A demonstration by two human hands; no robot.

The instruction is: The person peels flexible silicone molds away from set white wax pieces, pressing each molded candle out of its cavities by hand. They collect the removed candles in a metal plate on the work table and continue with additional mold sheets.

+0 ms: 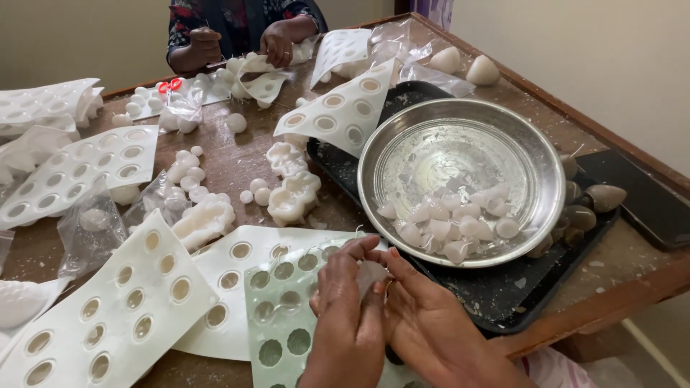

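Both my hands meet at the bottom centre over a pale green silicone mould sheet (282, 316). My left hand (346, 309) and my right hand (424, 316) pinch a small white wax piece (371, 274) between their fingertips, just above the sheet's far edge. A steel bowl (460, 129) to the upper right holds several small white wax cones (453, 219) at its near side. It rests on a black tray (517, 294).
White mould sheets (108, 316) (72, 169) (343, 111) and loose white wax balls (188, 172) cover the wooden table. Another person's hands (277, 43) work at the far edge. Grey and white cones (604, 195) lie right of the bowl. The table edge runs along the right.
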